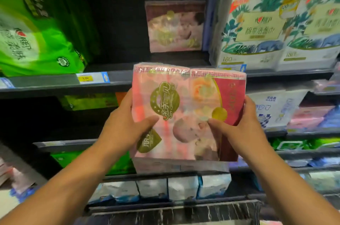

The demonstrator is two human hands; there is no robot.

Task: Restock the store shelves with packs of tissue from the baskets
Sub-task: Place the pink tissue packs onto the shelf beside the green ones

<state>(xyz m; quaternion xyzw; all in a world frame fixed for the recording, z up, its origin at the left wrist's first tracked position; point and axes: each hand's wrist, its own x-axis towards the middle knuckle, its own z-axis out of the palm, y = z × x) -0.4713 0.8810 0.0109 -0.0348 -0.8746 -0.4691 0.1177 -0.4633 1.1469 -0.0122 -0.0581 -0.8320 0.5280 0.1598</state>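
Observation:
I hold a pink tissue pack (187, 99) with a gold emblem and a baby picture upright in front of the shelves, its top edge level with the upper shelf lip (55, 82). My left hand (128, 125) grips its left side, thumb across the front. On the right side my right hand (239, 125) grips it the same way. A matching pink pack (174, 26) stands far back on the upper shelf, with dark open space to its left.
Green tissue packs (36, 37) fill the upper shelf's left; white packs with leaf and elephant print (266, 28) fill its right. Lower shelves hold green, white and blue packs. A dark basket rim (174, 208) lies at the bottom, below my arms.

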